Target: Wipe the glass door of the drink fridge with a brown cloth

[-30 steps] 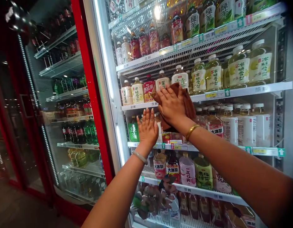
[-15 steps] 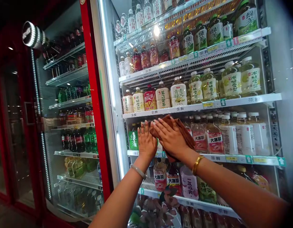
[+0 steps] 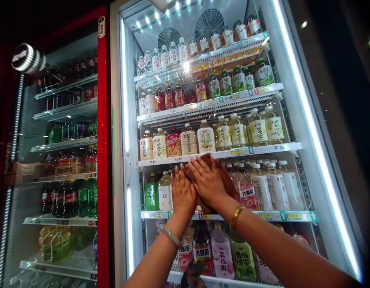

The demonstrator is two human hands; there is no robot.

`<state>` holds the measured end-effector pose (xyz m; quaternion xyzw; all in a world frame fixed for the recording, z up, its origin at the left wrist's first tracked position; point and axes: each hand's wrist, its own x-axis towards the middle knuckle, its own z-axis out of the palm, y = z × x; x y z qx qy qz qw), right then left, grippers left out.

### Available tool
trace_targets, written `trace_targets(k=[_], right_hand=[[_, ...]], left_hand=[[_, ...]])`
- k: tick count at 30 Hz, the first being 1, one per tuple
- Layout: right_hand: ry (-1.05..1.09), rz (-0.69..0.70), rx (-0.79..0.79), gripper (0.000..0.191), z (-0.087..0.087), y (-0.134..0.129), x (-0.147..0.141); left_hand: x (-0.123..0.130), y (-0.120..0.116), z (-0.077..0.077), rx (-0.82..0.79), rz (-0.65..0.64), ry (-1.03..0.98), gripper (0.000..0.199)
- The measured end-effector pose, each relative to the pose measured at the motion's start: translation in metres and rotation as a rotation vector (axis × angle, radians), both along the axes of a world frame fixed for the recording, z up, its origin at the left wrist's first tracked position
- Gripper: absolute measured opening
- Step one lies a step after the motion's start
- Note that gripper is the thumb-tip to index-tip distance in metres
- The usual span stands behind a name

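Note:
A brown cloth (image 3: pixel 228 182) lies against the glass door of a lit drinks fridge. My right hand (image 3: pixel 209 182) presses it there, fingers stretched and close together, with a gold bangle on the wrist. Beside it, my left hand (image 3: pixel 184 191) is flat and upright, fingers a little apart, its edge meeting the right hand and the cloth's left side. A pale bangle is on the left wrist. Behind the glass near my fingers are a green-labelled bottle (image 3: pixel 151 194) and a white-labelled bottle (image 3: pixel 165 190). My hands and the cloth hide some bottles on that shelf.
Shelves (image 3: pixel 221 155) of bottled drinks rise above and continue below my hands. A red door frame (image 3: pixel 103 160) stands to the left, with a second drinks fridge beyond it. A round bottle-cap-shaped fitting (image 3: pixel 24 58) shows at the upper left.
My view has shifted so that more of the fridge's top and right side shows. Against the bottles, both hands and the cloth sit slightly higher and further right.

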<state>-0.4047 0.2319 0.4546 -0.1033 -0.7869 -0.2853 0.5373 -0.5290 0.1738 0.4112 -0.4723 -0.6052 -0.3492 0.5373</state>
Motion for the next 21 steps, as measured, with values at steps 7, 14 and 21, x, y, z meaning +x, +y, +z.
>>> trace_targets(k=[7, 14, 21], right_hand=[[0.059, -0.050, 0.023, 0.061, -0.048, 0.055, 0.103], [0.206, -0.126, -0.138, 0.057, 0.029, 0.062, 0.117], [0.039, -0.040, -0.060, 0.061, -0.016, 0.055, 0.103]], left_hand=[[0.073, 0.034, -0.012, -0.140, -0.016, 0.210, 0.072], [0.103, 0.066, 0.057, -0.076, -0.095, 0.156, 0.056], [0.097, 0.052, -0.001, -0.078, -0.079, 0.072, 0.069]])
